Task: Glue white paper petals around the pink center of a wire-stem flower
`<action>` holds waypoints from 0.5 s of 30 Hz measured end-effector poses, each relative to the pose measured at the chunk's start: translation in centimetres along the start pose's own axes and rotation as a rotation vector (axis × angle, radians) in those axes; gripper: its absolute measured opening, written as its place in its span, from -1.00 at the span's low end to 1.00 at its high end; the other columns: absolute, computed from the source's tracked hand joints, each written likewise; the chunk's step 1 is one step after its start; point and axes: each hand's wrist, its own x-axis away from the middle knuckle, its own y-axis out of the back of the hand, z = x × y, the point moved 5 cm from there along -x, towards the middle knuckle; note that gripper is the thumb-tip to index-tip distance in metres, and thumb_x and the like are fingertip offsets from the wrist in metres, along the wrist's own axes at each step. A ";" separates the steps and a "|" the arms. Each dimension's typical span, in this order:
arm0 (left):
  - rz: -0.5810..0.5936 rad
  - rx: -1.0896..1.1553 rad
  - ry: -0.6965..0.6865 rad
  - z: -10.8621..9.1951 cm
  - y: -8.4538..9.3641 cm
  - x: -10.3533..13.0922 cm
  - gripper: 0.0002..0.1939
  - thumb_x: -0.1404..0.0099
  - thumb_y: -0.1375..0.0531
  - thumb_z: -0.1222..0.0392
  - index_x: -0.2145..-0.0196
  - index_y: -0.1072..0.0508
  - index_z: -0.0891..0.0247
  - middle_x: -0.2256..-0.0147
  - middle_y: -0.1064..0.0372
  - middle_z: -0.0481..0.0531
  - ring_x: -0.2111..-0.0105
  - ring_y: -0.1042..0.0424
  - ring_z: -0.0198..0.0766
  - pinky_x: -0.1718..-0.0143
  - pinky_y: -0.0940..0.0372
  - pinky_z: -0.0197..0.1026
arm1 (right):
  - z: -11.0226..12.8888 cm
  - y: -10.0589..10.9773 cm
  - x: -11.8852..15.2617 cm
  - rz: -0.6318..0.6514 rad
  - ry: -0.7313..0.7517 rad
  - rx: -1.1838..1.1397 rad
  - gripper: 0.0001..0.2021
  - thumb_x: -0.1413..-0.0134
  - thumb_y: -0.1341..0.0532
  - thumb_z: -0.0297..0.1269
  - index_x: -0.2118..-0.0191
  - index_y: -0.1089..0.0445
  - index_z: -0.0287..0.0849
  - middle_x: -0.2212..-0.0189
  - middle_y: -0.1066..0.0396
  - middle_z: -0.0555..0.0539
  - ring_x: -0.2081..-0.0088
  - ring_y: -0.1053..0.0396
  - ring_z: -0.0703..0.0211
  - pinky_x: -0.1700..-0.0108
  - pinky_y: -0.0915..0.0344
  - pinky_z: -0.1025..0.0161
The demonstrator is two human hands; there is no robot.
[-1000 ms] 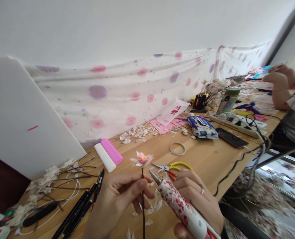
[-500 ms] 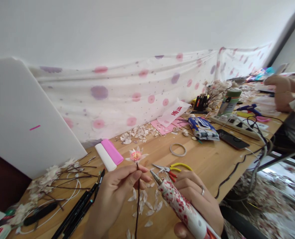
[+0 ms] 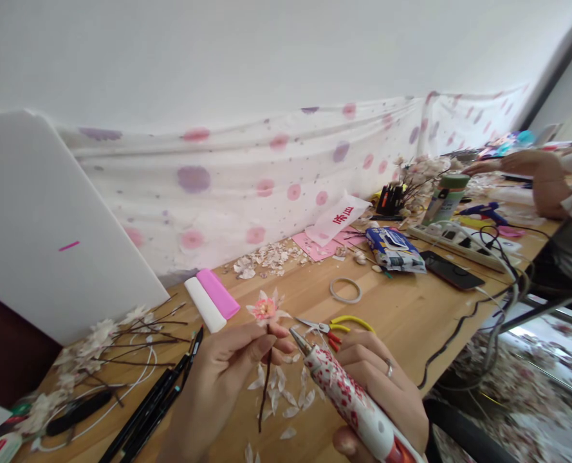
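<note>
At the left end of the wooden tabletop (image 3: 401, 315), a white board (image 3: 49, 238) leans against the wall, and below it lie a bundle of flowered twigs (image 3: 116, 337) and several black marker pens (image 3: 155, 402) near the front edge. Just right of them, a white and a pink bar (image 3: 211, 299) lie side by side.

The left hand (image 3: 218, 386) pinches a thin dark stem between thumb and fingertips, close under a small flower (image 3: 265, 309). The flower has pale, pointed petals spread around a pink-orange centre and stands up over the front edge; the stem hangs down past the palm. Loose white petals (image 3: 280, 389) lie on the wood beneath it.

The right hand (image 3: 387, 392), a ring on one finger, is wrapped around a glue gun (image 3: 350, 402) with a white body patterned in red blossoms; its metal nozzle points up-left, just beside the flower.

Behind it lie yellow-handled pliers (image 3: 336, 325) and a tape ring (image 3: 345, 290). Toward the right end, another person's arm (image 3: 522, 164) reaches over the tabletop.
</note>
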 end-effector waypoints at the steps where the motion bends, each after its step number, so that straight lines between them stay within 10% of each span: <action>1: -0.031 -0.041 -0.011 0.1 0.2 0.0 -0.82 -0.34 -0.30 0.06 0.36 -0.72 0.03 0.35 -0.66 -0.05 0.31 -0.60 -0.27 0.23 -0.47 -0.37 | -0.1 0.0 0.1 0.002 0.000 -0.007 -0.65 -0.37 -0.08 0.10 0.23 -0.34 -0.08 0.46 -0.42 -0.09 0.38 -0.42 -0.01 0.29 -0.42 0.00; 15: -0.192 -0.209 -0.105 -0.2 0.6 0.4 -0.79 -0.30 -0.33 0.02 0.37 -0.71 0.13 0.39 -0.61 0.01 0.39 -0.50 -0.22 0.35 -0.41 -0.29 | -0.4 0.1 1.1 0.033 0.016 -0.034 -0.63 -0.37 -0.07 0.10 0.14 -0.36 -0.12 0.39 -0.45 -0.14 0.28 -0.44 -0.07 0.19 -0.41 -0.04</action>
